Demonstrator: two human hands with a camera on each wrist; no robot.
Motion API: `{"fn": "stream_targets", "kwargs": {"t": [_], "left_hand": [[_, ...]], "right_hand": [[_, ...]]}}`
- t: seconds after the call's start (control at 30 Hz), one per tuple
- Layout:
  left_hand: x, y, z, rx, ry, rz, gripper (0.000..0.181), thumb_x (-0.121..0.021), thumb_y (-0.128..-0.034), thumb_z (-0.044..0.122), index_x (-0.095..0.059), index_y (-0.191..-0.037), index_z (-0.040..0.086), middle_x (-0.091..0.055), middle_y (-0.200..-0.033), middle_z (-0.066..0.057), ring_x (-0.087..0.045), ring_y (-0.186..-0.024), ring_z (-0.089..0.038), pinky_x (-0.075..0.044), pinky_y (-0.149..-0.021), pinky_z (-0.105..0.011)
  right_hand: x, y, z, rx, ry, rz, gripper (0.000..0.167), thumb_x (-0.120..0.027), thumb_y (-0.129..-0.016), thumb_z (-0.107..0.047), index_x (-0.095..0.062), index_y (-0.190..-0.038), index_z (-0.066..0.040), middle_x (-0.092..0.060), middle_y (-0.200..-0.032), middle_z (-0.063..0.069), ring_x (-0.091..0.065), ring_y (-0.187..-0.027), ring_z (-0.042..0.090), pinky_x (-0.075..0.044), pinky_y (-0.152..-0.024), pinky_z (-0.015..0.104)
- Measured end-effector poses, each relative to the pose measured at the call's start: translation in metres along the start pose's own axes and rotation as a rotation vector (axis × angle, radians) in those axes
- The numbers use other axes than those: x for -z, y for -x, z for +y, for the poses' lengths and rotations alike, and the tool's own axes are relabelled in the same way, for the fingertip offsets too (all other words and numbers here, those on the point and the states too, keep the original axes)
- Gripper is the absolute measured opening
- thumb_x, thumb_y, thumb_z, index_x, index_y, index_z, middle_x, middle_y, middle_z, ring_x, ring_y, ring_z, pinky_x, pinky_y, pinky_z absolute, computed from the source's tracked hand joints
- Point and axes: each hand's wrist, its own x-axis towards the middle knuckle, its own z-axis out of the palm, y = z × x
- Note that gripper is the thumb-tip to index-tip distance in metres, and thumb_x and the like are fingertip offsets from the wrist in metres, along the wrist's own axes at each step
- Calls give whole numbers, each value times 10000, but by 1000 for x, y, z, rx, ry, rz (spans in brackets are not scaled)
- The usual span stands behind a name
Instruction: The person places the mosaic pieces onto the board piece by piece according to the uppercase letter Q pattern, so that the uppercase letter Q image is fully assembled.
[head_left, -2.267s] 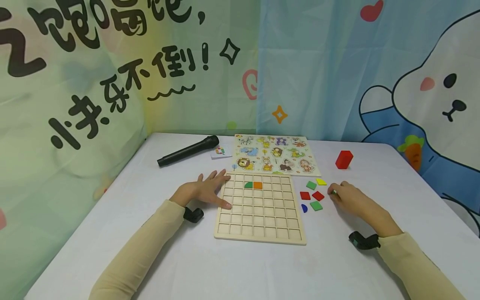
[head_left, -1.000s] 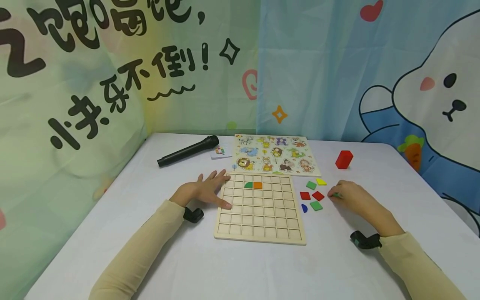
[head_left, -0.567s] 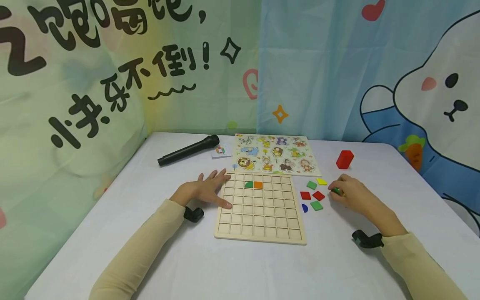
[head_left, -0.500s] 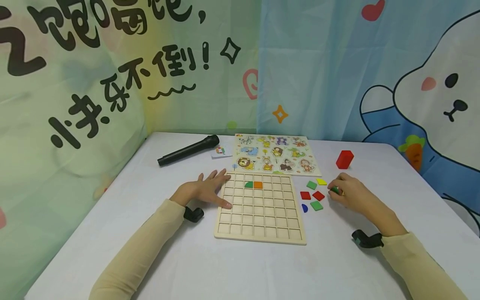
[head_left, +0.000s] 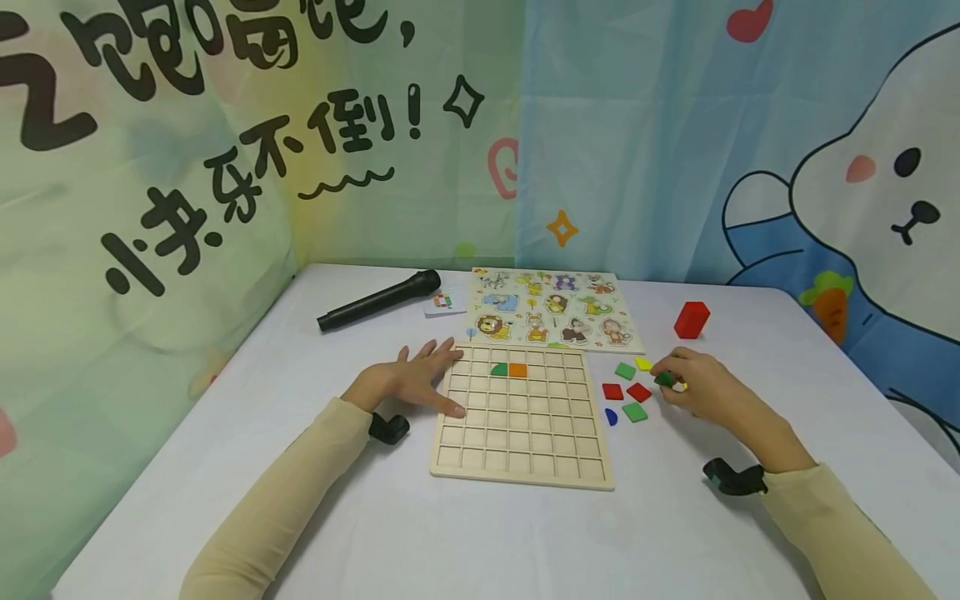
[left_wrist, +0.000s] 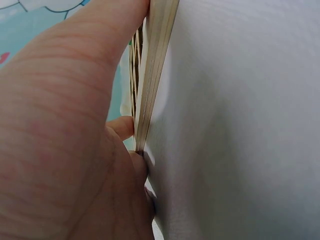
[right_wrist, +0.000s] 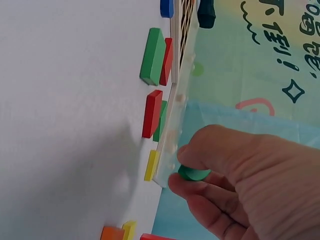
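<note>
A wooden grid board (head_left: 522, 429) lies on the table with a green quarter-round piece (head_left: 499, 370) and an orange square (head_left: 517, 371) in adjoining cells of an upper row. My left hand (head_left: 408, 382) rests on the board's left edge, fingers spread and thumb over the rim; its wrist view shows the board's side (left_wrist: 150, 85). To the right of the board, my right hand (head_left: 701, 385) pinches a green piece (head_left: 664, 379) between thumb and fingers. In the right wrist view that green piece (right_wrist: 194, 173) has a curved edge and sits clear of the table.
Beside the board lie green, red and yellow pieces and a blue half-round (head_left: 611, 417). An animal picture board (head_left: 553, 307) touches the grid's far side. A black microphone (head_left: 378, 302), a small card (head_left: 445, 302) and a red block (head_left: 692, 320) stand or lie farther back.
The green piece in my right hand has come up off the table and turned, and the hand has shifted slightly. My left hand stays on the board.
</note>
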Motion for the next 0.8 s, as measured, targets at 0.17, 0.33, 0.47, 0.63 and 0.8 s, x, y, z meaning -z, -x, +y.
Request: {"fn": "stream_targets", "kwargs": {"t": [0.17, 0.33, 0.47, 0.63, 0.8], "left_hand": [[0, -2, -1, -6, 5, -2, 1126, -695, -745, 690, -127, -1583, 198, 75, -1653, -52, 102, -1513, -296, 86, -1151, -636], [-2, -4, -4, -7, -16, 3, 1139, -680, -742, 711, -106, -1586, 206, 88, -1652, -39, 94, -1514, -295, 75, -1153, -637], [-2, -4, -4, -4, -22, 5, 1143, -676, -739, 718, -103, -1587, 209, 90, -1652, -33, 92, -1514, -294, 73, -1156, -633], [-1, -3, -3, -4, -14, 2, 1144, -678, -740, 715, -96, -1587, 213, 96, -1650, -30, 98, -1513, -288, 80, -1158, -625], [-1, -3, -2, -6, -13, 4, 1143, -679, -741, 712, -101, -1587, 204, 87, -1652, -38, 96, -1513, -295, 75, -1156, -631]], "right_hand": [[0, -1, -4, -7, 14, 23, 322, -714, -838, -36, -659, -1146, 40, -607, -1070, 204, -595, -903, 298, -582, -791, 448], [0, -4, -11, 7, 23, 31, 325, -683, -865, -30, -654, -1179, 50, -608, -1124, 223, -587, -993, 344, -537, -881, 514], [1, -5, -15, 60, 22, 40, 314, -694, -858, -10, -668, -1165, 49, -631, -1072, 194, -595, -908, 287, -566, -823, 460], [2, -9, -20, 82, -1, 37, 293, -725, -848, -51, -691, -1130, 20, -622, -927, 92, -548, -778, 175, -557, -678, 296], [2, -16, -28, 77, -22, 15, 282, -727, -858, -126, -694, -1111, -7, -613, -900, 59, -545, -766, 165, -514, -633, 228]]}}
